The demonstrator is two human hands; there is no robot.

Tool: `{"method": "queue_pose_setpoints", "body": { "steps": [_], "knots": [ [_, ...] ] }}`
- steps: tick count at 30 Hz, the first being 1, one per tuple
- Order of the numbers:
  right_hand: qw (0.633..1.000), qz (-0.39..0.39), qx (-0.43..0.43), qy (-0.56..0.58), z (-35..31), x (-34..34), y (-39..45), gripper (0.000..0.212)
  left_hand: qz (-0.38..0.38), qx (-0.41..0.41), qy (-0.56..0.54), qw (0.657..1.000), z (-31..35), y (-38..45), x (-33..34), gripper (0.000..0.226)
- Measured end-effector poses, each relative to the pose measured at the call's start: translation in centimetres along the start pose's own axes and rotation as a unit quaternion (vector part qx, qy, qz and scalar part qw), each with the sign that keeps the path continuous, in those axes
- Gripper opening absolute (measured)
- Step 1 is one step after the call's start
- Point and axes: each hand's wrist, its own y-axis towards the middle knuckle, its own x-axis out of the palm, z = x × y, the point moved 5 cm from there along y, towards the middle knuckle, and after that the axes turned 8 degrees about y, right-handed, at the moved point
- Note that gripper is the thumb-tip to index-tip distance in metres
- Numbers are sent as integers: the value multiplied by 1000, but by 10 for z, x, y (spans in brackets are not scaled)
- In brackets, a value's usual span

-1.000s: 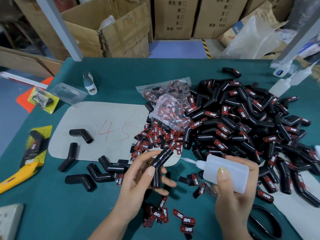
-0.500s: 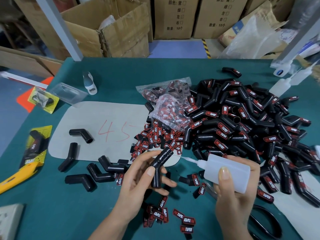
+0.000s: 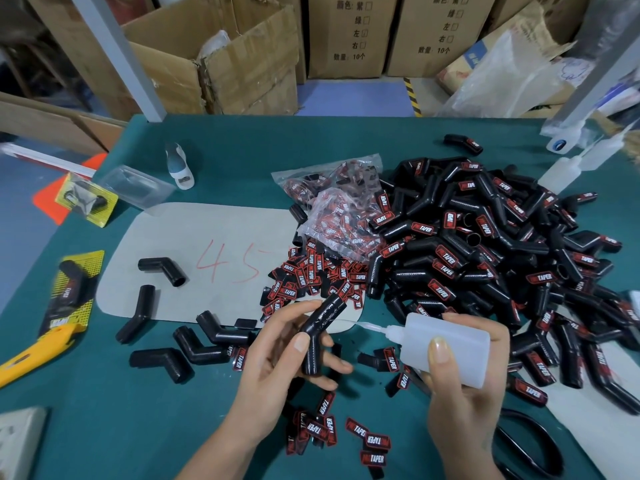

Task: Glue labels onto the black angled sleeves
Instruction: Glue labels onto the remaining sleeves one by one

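Left hand (image 3: pixel 277 355) pinching light, stiff black angled plastic sleeve (image 3: pixel 320 332) near its bend, frame centre; right hand (image 3: pixel 460 386) squeezing soft translucent glue bottle (image 3: pixel 446 348).

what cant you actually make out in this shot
All in the head view:
- Glue on the held sleeve: too fine to tell.
- Glue bottle level: walls translucent, right hand covers it.
- Scissors: cut off by the bottom edge.
- Packaged sleeve, far left: blurred.
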Motion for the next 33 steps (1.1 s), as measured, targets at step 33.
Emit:
{"method": "queue_pose_setpoints", "body": {
  "steps": [33],
  "knots": [
    [1000, 23, -12, -13, 1, -4, -1, 28, 3, 61, 46, 997, 2, -1, 3, 41]
  ]
}}
